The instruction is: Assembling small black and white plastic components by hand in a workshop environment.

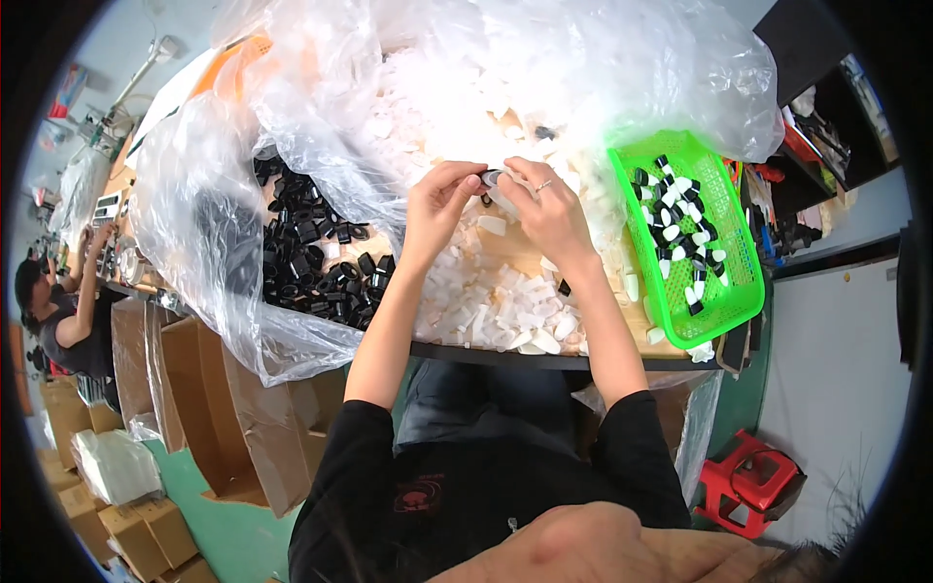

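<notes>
Over the middle of the table, my left hand (442, 206) and my right hand (551, 212) meet at the fingertips. Between them is a small black plastic ring (492, 177), pinched by my left thumb and fingers. A whitish translucent plastic piece (505, 197) lies against it in my right fingers, which partly cover it. Below my hands spreads a heap of loose white plastic pieces (510, 311). Left of my left forearm, many black plastic rings (311, 253) lie in a pile on clear plastic.
A green basket (692, 333) at the right holds several black-and-white joined pieces (680, 216). Clear plastic bags (632, 58) cover the far table. Cardboard boxes (209, 408) stand at lower left, a red stool (746, 486) at lower right. Another person (73, 321) works at far left.
</notes>
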